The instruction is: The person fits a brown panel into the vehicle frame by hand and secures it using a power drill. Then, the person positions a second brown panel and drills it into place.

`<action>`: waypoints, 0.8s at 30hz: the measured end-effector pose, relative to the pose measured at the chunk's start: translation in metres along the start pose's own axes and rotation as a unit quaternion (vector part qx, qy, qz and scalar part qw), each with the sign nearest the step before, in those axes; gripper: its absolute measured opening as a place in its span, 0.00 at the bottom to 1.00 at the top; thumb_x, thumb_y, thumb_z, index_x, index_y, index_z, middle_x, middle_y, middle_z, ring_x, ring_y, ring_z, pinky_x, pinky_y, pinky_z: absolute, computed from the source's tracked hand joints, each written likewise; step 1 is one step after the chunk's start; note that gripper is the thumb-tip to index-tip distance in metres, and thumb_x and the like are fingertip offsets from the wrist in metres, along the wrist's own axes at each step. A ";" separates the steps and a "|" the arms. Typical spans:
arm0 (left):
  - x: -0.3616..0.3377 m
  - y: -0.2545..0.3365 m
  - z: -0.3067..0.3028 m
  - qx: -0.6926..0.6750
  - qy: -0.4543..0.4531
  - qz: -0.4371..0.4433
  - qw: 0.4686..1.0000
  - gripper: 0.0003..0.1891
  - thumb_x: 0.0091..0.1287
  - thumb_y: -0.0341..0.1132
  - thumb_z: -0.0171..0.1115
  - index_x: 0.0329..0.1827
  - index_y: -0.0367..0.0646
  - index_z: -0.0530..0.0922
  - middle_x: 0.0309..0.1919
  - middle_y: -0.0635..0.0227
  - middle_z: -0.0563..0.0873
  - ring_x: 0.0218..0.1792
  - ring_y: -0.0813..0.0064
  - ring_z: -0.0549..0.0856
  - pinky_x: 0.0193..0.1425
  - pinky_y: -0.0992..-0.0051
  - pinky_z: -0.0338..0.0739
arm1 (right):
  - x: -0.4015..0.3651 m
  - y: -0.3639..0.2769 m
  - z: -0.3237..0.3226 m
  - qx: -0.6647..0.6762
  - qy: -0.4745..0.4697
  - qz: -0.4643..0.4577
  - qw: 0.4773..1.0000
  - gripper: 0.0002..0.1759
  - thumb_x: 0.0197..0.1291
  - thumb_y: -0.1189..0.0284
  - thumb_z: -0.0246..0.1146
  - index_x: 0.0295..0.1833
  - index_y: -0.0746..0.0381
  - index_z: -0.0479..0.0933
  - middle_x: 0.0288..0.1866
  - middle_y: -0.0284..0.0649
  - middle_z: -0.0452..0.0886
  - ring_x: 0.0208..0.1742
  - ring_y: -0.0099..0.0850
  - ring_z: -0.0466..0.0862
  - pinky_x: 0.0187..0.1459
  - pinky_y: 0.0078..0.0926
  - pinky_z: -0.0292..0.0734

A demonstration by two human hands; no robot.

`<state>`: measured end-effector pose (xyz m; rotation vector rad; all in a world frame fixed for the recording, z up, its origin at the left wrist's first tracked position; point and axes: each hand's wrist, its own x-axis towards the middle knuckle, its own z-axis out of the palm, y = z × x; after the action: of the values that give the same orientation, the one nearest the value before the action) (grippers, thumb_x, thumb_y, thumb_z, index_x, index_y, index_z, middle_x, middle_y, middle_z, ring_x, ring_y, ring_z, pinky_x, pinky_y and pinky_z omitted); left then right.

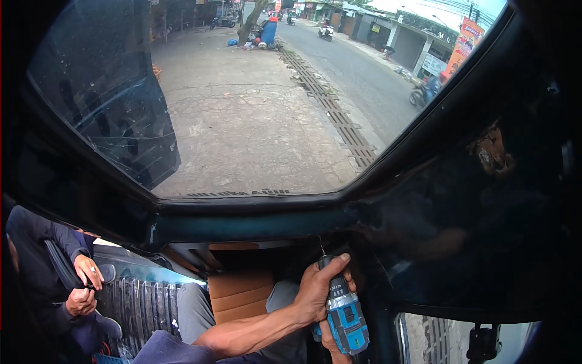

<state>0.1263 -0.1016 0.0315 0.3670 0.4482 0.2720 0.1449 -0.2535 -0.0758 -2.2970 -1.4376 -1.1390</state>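
A blue and black cordless drill (347,321) points upward, its thin bit (322,247) reaching the underside of the dark frame (260,225) below the windscreen. My left hand (319,285) is closed around the front of the drill, near its black chuck (325,261), with the thumb stretched along the side. Beneath the drill body, part of my right hand (330,341) shows close against the grip. The drill hides its fingers.
At the left, another person sits with a hand (88,271) close to the other hand. A brown padded seat (240,295) lies below the frame. Black ribbed flooring (145,303) is beside my legs. Through the glass (260,133) show pavement and a road with motorbikes.
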 end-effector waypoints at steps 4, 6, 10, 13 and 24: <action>0.001 0.000 0.001 0.001 0.004 -0.001 1.000 0.15 0.72 0.43 0.69 0.34 0.42 0.78 0.24 0.68 0.83 0.25 0.76 0.87 0.26 0.75 0.86 | 0.002 -0.003 0.000 -0.076 0.008 -0.024 0.997 0.12 0.70 0.70 0.66 0.31 0.53 0.77 0.26 0.27 0.79 0.24 0.26 0.81 0.26 0.24 0.75; 0.001 0.000 -0.001 0.006 0.002 -0.002 1.000 0.15 0.71 0.43 0.69 0.35 0.42 0.78 0.24 0.68 0.83 0.25 0.76 0.87 0.26 0.74 0.86 | 0.003 -0.005 0.000 -0.078 0.012 -0.025 0.997 0.12 0.70 0.69 0.66 0.30 0.53 0.77 0.26 0.27 0.79 0.24 0.27 0.81 0.26 0.25 0.75; 0.000 0.000 -0.001 0.001 0.000 -0.001 1.000 0.14 0.71 0.43 0.69 0.36 0.42 0.78 0.25 0.68 0.83 0.25 0.75 0.87 0.26 0.74 0.86 | 0.005 -0.007 -0.002 -0.078 0.018 -0.041 0.996 0.13 0.70 0.69 0.65 0.29 0.52 0.77 0.27 0.28 0.80 0.24 0.27 0.81 0.26 0.26 0.75; -0.001 0.000 0.000 0.007 0.004 0.008 1.000 0.14 0.71 0.43 0.70 0.37 0.42 0.78 0.26 0.67 0.83 0.25 0.75 0.87 0.26 0.73 0.86 | 0.007 -0.007 -0.002 -0.079 0.028 -0.050 0.995 0.14 0.70 0.69 0.65 0.28 0.52 0.76 0.27 0.29 0.81 0.24 0.28 0.81 0.26 0.27 0.75; 0.000 -0.002 -0.001 -0.002 0.005 0.012 1.000 0.15 0.69 0.42 0.71 0.38 0.41 0.77 0.26 0.66 0.83 0.25 0.73 0.88 0.27 0.72 0.87 | 0.014 0.000 -0.015 0.067 -0.009 -0.035 0.997 0.09 0.68 0.66 0.67 0.34 0.55 0.85 0.34 0.35 0.87 0.28 0.37 0.84 0.30 0.37 0.78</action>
<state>0.1259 -0.1027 0.0296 0.3676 0.4531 0.2970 0.1403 -0.2520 -0.0561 -2.1864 -1.5625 -1.0108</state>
